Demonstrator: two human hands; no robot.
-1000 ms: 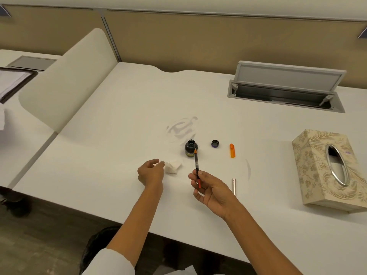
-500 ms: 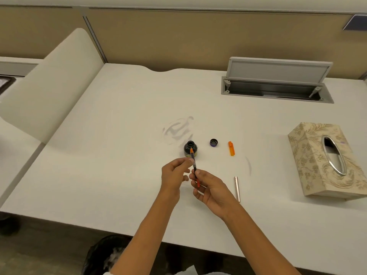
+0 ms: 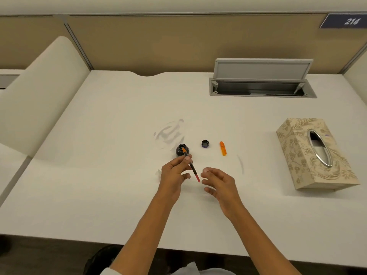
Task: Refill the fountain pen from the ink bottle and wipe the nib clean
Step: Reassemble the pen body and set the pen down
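Observation:
My left hand (image 3: 175, 175) pinches the thin pen section (image 3: 191, 165), a dark converter with an orange grip and a red end, its upper tip over the open ink bottle (image 3: 181, 150). My right hand (image 3: 218, 184) hovers just right of the pen's red end, fingers apart and holding nothing. The bottle's cap (image 3: 205, 144) lies to the right of the bottle. An orange pen part (image 3: 223, 148) lies further right. A bit of white tissue (image 3: 158, 172) peeks out left of my left hand.
A patterned tissue box (image 3: 315, 155) stands at the right on the white desk (image 3: 99, 175). An open cable hatch (image 3: 262, 84) sits at the back. A curved divider panel (image 3: 39, 92) rises on the left. Smears mark the desk behind the bottle.
The pen passed from my right hand to my left hand. My left hand left the tissue and came over to grip the pen; my right hand let go and opened.

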